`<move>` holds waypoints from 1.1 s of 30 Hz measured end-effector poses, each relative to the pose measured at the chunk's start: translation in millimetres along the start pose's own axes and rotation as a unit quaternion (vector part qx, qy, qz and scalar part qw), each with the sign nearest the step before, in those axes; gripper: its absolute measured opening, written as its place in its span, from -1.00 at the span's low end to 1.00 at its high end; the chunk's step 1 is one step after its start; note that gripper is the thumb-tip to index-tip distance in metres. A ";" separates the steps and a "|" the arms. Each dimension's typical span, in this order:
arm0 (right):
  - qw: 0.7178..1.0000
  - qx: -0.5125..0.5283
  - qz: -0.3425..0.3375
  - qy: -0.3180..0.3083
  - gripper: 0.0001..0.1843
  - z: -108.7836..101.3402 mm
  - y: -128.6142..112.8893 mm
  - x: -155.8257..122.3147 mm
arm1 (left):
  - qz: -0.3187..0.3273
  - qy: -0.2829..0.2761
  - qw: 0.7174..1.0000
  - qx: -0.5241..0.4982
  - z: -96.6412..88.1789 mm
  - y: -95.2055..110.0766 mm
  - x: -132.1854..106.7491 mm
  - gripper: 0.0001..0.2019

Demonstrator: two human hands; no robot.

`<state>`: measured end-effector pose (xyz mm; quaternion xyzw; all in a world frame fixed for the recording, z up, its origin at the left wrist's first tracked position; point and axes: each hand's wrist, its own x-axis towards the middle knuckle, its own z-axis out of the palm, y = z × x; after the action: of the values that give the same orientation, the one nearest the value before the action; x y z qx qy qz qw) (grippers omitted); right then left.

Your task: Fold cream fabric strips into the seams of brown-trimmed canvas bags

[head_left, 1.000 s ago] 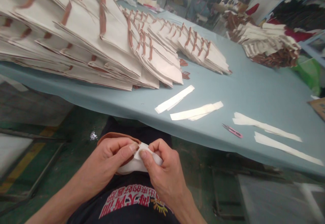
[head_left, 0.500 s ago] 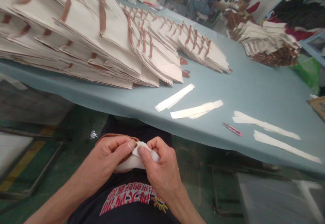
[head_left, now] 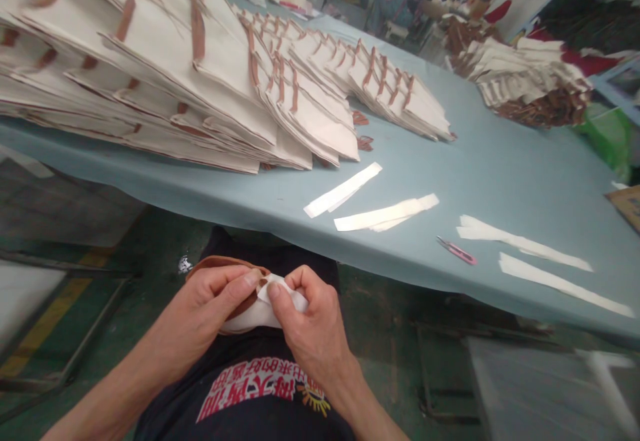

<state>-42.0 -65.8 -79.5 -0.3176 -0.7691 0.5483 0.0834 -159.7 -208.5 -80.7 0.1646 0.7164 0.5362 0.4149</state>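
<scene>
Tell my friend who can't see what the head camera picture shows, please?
Two bare hands, the left hand and right hand, pinch a small piece of white cloth with brown trim over the person's lap. Beyond lies a blue-grey table with big stacks of cream fabric pieces with brown straps, loose white strips and a small pink cutter.

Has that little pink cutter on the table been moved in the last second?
No. The pink cutter keeps its place between the folded strips and the long strips; only the head camera shifted slightly.
</scene>
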 end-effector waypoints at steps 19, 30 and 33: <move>0.965 0.202 0.078 -0.144 -0.47 2.6 21.0 9.6 | 0.103 0.097 0.984 0.104 24.2 -7.9 -9.4 -0.78; 0.920 0.320 0.069 -0.215 -0.34 24.9 39.9 12.0 | 0.127 0.124 0.977 0.116 30.7 1.7 -7.9 -0.75; 0.921 0.336 0.038 -0.193 -0.37 33.2 36.6 17.5 | 0.129 0.121 0.981 0.085 26.3 14.4 -3.7 -0.75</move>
<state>-57.1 -74.7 -129.0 -0.1884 -0.5283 0.8278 0.0140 -140.2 -189.1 -68.3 0.2244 0.7770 0.5383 0.2370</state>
